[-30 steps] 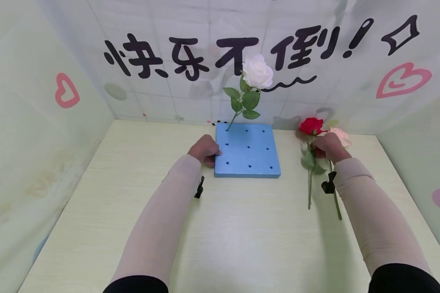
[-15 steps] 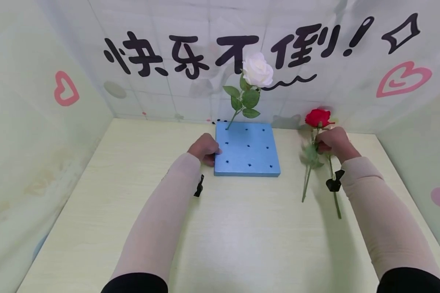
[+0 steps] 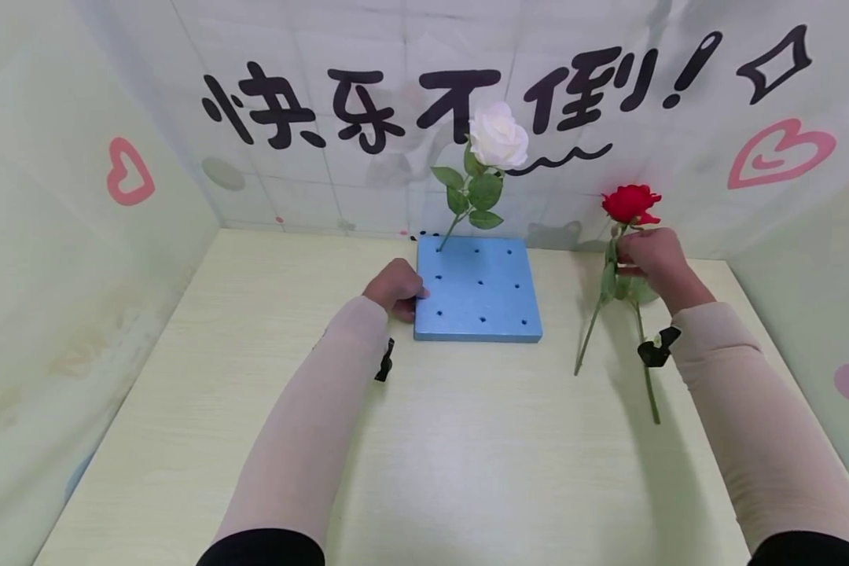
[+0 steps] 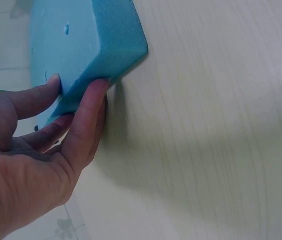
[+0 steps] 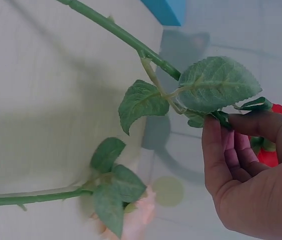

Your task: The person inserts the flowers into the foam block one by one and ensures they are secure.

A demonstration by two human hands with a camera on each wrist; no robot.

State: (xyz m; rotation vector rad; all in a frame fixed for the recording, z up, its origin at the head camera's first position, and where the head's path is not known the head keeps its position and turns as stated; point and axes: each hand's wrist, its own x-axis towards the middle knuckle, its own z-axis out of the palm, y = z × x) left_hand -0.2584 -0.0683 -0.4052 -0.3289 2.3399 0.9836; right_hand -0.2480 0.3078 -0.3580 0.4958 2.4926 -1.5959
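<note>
My left hand (image 3: pixel 396 287) grips the left edge of a blue foam block (image 3: pixel 460 300) dotted with small holes. In the left wrist view its thumb (image 4: pixel 37 100) presses the holed face, and the fingers lie along the side. A white artificial rose (image 3: pixel 498 135) stands tilted in the block's back left hole. At the right, my right hand (image 3: pixel 654 255) pinches a red artificial rose (image 3: pixel 631 204) by its stem just under the bloom. The red rose's lower stem slants down to the left. Below it lies a pink artificial rose (image 5: pixel 143 212), its bloom hidden behind my hand in the head view.
A pale wooden table (image 3: pixel 424 440) bears the block and the pink rose. Behind it hangs a white backdrop (image 3: pixel 354 189) with large black characters, and printed fabric walls (image 3: pixel 64 299) rise at both sides.
My right hand has lifted the red rose up and slightly right, away from the pink rose, its stem now tilted. The left hand and block have stayed put.
</note>
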